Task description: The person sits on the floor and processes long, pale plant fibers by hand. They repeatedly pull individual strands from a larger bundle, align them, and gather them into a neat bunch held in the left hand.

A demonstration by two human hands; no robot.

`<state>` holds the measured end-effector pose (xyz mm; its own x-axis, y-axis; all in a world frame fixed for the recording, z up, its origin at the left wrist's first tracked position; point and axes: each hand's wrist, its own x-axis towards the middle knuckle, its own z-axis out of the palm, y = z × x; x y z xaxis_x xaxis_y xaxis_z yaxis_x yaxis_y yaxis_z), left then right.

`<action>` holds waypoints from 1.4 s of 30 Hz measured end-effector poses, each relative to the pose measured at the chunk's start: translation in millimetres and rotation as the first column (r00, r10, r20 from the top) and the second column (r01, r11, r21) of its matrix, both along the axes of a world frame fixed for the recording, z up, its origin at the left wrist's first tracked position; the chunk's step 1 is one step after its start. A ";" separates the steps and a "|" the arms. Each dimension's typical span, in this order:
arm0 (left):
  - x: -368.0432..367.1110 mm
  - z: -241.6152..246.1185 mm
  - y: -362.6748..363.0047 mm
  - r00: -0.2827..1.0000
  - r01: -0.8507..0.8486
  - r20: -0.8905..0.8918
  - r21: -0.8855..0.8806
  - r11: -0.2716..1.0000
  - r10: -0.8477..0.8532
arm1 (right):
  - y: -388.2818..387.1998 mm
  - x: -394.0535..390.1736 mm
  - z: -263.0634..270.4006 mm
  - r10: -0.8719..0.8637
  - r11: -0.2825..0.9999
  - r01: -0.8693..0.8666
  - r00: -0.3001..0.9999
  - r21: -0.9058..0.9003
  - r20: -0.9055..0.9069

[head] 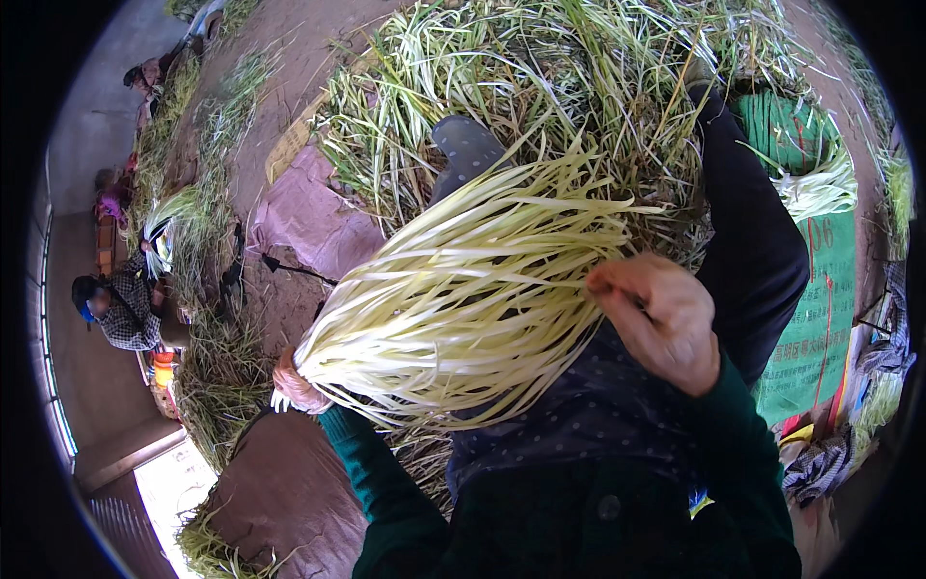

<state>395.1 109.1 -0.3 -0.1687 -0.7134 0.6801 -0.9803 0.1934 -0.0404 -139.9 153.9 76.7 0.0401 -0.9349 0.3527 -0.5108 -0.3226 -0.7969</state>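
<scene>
My left hand (pixel 298 385) is closed around the gathered base of a large bunch of pale yellow-green leafy stalks, which look like blanched chives (pixel 463 297). The stalks fan out to the upper right across my lap, above a dark dotted apron (pixel 571 412). My right hand (pixel 662 315) is at the right edge of the fan, thumb and forefinger pinched together near the leaf tips. Whether a leaf is between those fingers I cannot tell. Beyond the bunch, a big heap of loose green and white leaves (pixel 506 65) lies around my dotted boot (pixel 466 148).
A smaller pale bundle (pixel 821 184) rests on green printed sacking (pixel 814 311) at the right. Pinkish sheeting (pixel 318 210) lies left of the heap, brown sheeting (pixel 289 499) at lower left. Farther left, a person in a checked top (pixel 130 307) sits beside more leaves.
</scene>
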 end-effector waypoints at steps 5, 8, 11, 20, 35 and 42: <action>-63.8 46.3 -34.5 0.638 0.207 -0.769 0.117 0.971 -0.044 | 30.4 28.3 30.6 0.601 0.579 -0.748 0.661 0.325 0.449; -93.8 93.3 -51.2 0.596 0.351 -0.788 0.081 0.933 -0.156 | 30.6 60.0 -9.9 0.490 0.852 -0.475 0.872 0.220 -0.015; -123.1 119.8 -54.4 0.574 0.366 -0.805 0.090 0.926 -0.148 | 13.1 52.1 -17.8 0.130 0.985 -0.147 0.975 -0.085 -0.182; -137.5 140.3 -7.9 0.889 0.376 -0.456 0.785 0.493 0.047 | -80.0 -26.7 38.5 -0.070 0.920 0.042 0.996 -0.390 -0.058; -84.7 71.4 20.6 0.631 0.655 -0.542 0.756 -0.006 0.555 | -30.0 -19.6 -12.4 -0.343 0.797 -0.059 0.775 0.601 0.531; -82.2 53.4 16.4 0.619 0.692 -0.522 0.715 -0.095 0.586 | -12.0 -7.6 -14.7 -0.398 0.862 0.078 0.717 0.501 0.572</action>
